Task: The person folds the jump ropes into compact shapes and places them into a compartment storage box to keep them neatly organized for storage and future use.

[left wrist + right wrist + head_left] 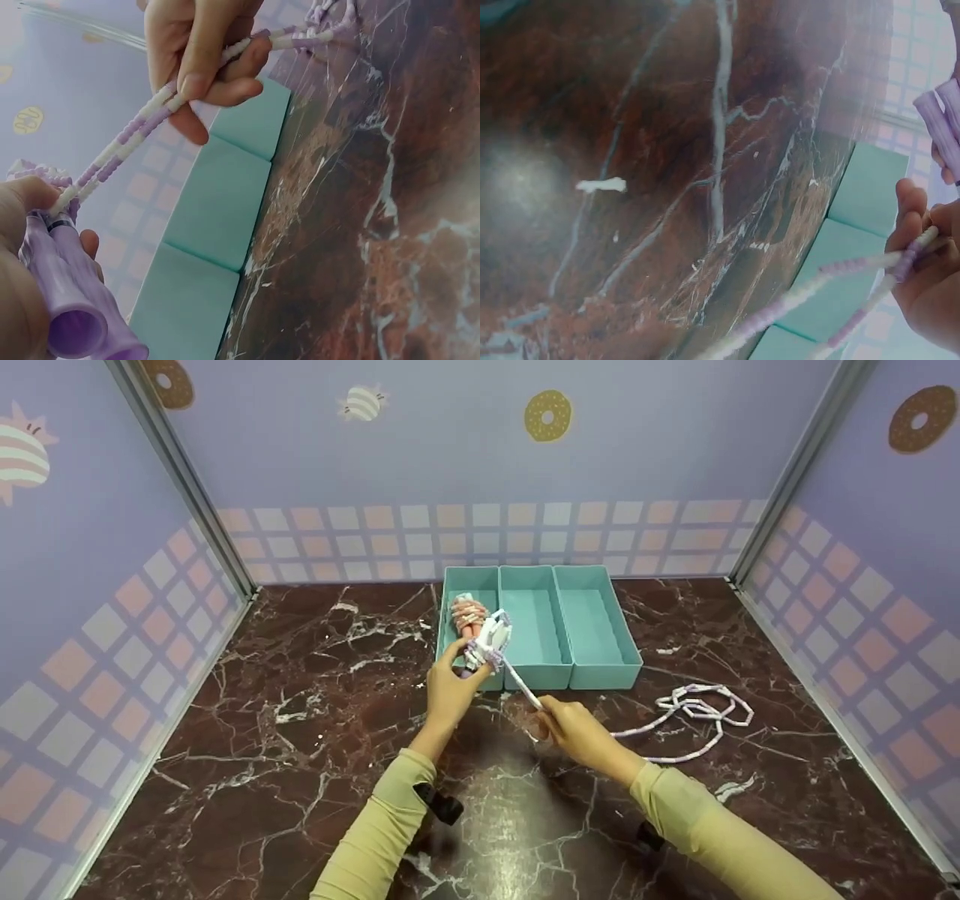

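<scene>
My left hand (pixel 450 694) grips the two purple handles (pixel 69 281) of a beaded jump rope (pixel 523 682), in purple and white. Part of the rope is wound in a bundle at the handles' upper ends, under my left thumb. To its right, my right hand (pixel 576 729) pinches two strands side by side, drawn straight between the hands. From there the rope trails onto the table and ends in loose loops at the right. Behind the left hand, a coiled jump rope with orange handles (pixel 469 616) lies in the box's left compartment, partly hidden by the bundle.
A teal box (pixel 628 649) with three long compartments stands near the back wall, just beyond the hands. The table (pixel 247 780) is dark red marble with pale veins. Patterned panels (pixel 480 457) enclose it at the back and both sides.
</scene>
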A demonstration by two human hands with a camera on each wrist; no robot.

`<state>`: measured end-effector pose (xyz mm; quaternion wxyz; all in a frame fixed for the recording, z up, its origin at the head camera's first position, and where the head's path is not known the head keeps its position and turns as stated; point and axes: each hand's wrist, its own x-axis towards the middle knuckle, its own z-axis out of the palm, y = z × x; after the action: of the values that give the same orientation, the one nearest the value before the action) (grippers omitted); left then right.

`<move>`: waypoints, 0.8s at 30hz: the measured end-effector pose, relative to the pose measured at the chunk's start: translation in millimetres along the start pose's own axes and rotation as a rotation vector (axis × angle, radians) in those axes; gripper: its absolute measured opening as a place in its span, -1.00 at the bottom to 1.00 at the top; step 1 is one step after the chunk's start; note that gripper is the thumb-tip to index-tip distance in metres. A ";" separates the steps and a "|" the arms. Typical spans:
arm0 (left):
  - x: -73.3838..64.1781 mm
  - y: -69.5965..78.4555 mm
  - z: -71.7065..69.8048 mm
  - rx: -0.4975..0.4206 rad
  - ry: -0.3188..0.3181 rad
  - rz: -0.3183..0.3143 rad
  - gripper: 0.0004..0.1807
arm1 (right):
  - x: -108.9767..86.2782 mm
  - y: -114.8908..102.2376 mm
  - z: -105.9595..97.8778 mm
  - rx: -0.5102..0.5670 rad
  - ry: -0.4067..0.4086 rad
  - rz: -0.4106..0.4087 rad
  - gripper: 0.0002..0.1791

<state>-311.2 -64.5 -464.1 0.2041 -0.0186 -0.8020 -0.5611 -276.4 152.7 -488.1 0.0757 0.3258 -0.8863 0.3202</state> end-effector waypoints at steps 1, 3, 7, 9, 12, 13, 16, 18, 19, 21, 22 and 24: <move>0.7 0.2 -0.6 0.006 0.001 0.001 -0.49 | -1.1 -1.5 -0.3 -0.033 0.004 -0.003 -0.90; 2.6 0.2 -1.5 0.020 0.011 0.010 -0.49 | -3.5 -4.7 -0.6 -0.098 0.019 -0.005 -0.92; 7.0 -1.8 -3.2 0.018 0.048 0.021 -0.49 | -8.3 -11.2 1.0 -0.266 0.089 -0.011 -0.94; 8.8 -4.0 -4.3 0.007 0.065 0.008 -0.49 | -11.6 -13.9 2.8 -0.352 0.124 -0.014 -0.89; 10.5 -6.4 -5.4 0.010 0.069 -0.007 -0.50 | -16.8 -16.8 5.0 -0.487 0.165 -0.054 -0.80; 11.1 -6.9 -5.4 0.021 0.066 -0.006 -0.50 | -17.8 -17.3 5.6 -0.537 0.184 -0.084 -0.77; 13.3 -8.4 -4.5 0.056 0.062 0.020 -0.49 | -19.0 -18.4 4.8 -0.691 0.240 -0.199 -0.73; 15.1 -9.1 -3.6 0.075 0.065 0.043 -0.48 | -18.4 -19.4 2.1 -0.781 0.273 -0.274 -0.74; 16.1 -9.7 -3.2 0.079 0.067 0.056 -0.48 | -18.1 -19.9 0.2 -0.814 0.278 -0.301 -0.75; 17.4 -10.1 -2.0 0.087 0.068 0.076 -0.49 | -17.9 -21.9 -4.3 -0.863 0.275 -0.345 -0.80; 17.9 -9.9 -1.2 0.098 0.066 0.087 -0.49 | -17.9 -23.0 -6.4 -0.883 0.271 -0.366 -0.83; 18.5 -9.5 0.6 0.134 0.057 0.114 -0.49 | -18.0 -26.2 -10.2 -0.918 0.267 -0.416 -0.88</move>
<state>-330.8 -71.2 -466.3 0.2593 -0.0347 -0.8292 -0.4940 -246.8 153.3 -472.7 0.3850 0.3847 -0.8347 -0.0844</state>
